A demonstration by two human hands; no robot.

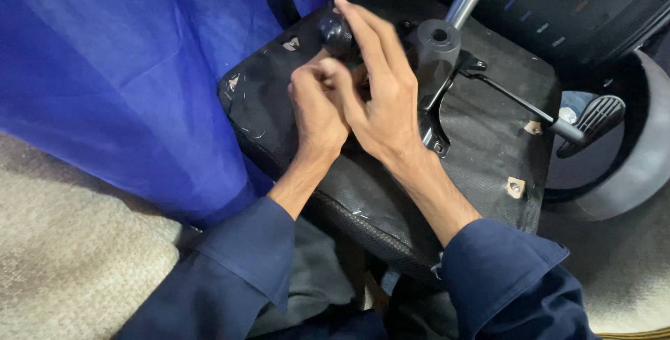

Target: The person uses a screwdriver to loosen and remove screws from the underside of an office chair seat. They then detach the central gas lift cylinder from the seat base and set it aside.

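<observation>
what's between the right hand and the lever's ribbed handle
In the head view, the grey metal bracket and the thin black lever rod lie between the right hand and the handle.

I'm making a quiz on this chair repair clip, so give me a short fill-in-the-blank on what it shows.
1. Both hands work on the underside of an upturned chair ____.
2. The left hand is closed into a ____.
3. The lever ends in a ribbed ____.
4. The cloth at the left is ____.

Missing words: seat; fist; paddle; blue
</observation>
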